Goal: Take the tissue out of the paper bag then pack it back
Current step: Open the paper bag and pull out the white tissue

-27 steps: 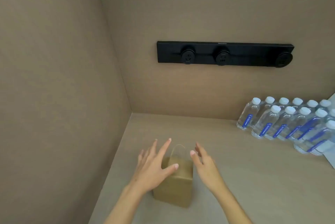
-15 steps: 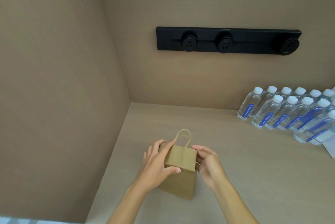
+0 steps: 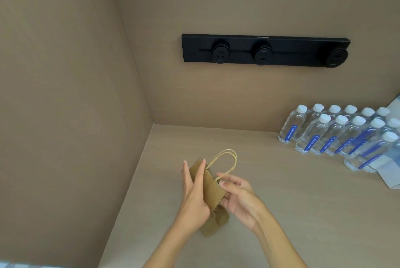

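Observation:
A small brown paper bag (image 3: 213, 187) with twisted paper handles stands on the beige tabletop (image 3: 281, 202) near the left wall, turned so a narrow side faces me. My left hand (image 3: 194, 192) lies flat against its left face, fingers pointing up to the rim. My right hand (image 3: 238, 196) grips the right side near the rim, fingertips at the base of the handles. The top looks pressed nearly flat. No tissue is visible; the bag's inside is hidden.
Several clear water bottles (image 3: 337, 135) with white caps and blue labels stand in rows at the right, next to a pale blue box (image 3: 389, 172). A black socket strip (image 3: 264, 51) hangs on the back wall. The left wall (image 3: 65, 116) runs close beside the bag.
Both hands went from hovering open over the bag to clasping its sides. The bag has turned and its handles now lean to the right.

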{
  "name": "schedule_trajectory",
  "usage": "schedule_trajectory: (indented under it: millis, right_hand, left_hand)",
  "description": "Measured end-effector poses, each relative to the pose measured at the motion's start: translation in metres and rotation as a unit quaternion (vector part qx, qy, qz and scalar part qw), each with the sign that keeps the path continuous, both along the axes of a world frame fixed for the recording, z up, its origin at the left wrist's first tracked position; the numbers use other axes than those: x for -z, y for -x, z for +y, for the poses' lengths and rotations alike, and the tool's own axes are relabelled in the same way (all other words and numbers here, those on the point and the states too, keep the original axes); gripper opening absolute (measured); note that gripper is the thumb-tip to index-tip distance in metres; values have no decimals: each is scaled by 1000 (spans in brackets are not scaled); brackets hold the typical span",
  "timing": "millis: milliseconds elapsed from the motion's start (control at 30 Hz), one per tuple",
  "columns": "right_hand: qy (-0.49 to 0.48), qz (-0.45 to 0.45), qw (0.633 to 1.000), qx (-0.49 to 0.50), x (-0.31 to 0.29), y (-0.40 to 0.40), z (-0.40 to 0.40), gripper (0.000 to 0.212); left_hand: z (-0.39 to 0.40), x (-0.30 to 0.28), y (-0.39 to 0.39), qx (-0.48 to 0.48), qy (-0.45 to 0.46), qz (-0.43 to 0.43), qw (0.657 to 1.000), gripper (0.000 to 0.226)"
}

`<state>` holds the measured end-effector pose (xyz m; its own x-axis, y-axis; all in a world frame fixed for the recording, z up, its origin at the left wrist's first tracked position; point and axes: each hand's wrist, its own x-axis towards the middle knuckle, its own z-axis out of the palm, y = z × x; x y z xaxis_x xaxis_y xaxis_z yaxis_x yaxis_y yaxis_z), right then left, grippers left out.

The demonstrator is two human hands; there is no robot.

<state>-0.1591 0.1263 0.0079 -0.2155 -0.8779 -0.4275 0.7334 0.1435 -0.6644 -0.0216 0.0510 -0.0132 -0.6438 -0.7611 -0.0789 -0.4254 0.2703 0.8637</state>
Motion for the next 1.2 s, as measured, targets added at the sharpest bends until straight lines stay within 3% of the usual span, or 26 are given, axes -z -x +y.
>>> schedule_trajectory:
  millis: [67, 167, 333, 400, 467, 500, 600, 700, 767, 800, 867, 933, 1000, 1133, 1200]
  right_hand:
    - [-8, 14, 1000, -15, -2, 1, -1, 31]
    - [-9, 62, 997, -42, -4, 0, -2, 34]
    - [25, 212, 976, -48, -2, -19, -3, 21]
    - [16, 266, 964, -11, 1, -22, -4, 21]
    - [-22, 295, 954, 44, 5, -18, -3, 13]
    - [-43, 299, 950, 78, 6, -14, -2, 13]
    - [-78, 323, 931, 150, 3, -1, 8, 52]
    - [-44, 503, 857, 103, -5, 6, 21, 83]
    - [-9, 623, 782, 18, -12, 5, 26, 82]
    - [-2, 688, 726, -25, -14, 5, 27, 74]
    - [-3, 795, 598, -101, -19, 8, 29, 50]
    - [-29, 845, 514, -145, -27, 13, 32, 35]
    - [-64, 847, 488, -202, -34, 20, 35, 52]
    - [-89, 810, 474, -332, -53, 33, 41, 86]
    - [-114, 750, 516, -398, -63, 38, 41, 90]
  left_hand:
    - [0, -3, 0, -15, -51, 47, 997, 107]
    - [2, -6, 4, -69, -111, 91, 987, 82]
    - [6, -13, 10, -80, -263, 98, 956, 116]
    - [2, -12, 6, -85, -328, 153, 928, 102]
    - [-10, -16, -2, -107, -339, 148, 923, 83]
    - [-18, -19, -7, -113, -321, 116, 933, 71]
    - [-40, -35, -21, -98, -232, 6, 968, 36]
    - [-56, -45, -24, -47, -117, -81, 989, 29]
    - [-64, -50, -19, -26, 18, -164, 986, 17]
    - [-65, -54, -17, -8, 69, -183, 981, 20]
    - [-65, -62, -12, 71, 148, -173, 971, 35]
    - [-64, -66, -7, 171, 239, -150, 944, 44]
    - [-63, -69, -4, 243, 303, -131, 912, 46]
    - [-60, -77, 3, 342, 361, -121, 859, 71]
    - [-56, -84, 4, 384, 390, -137, 825, 61]
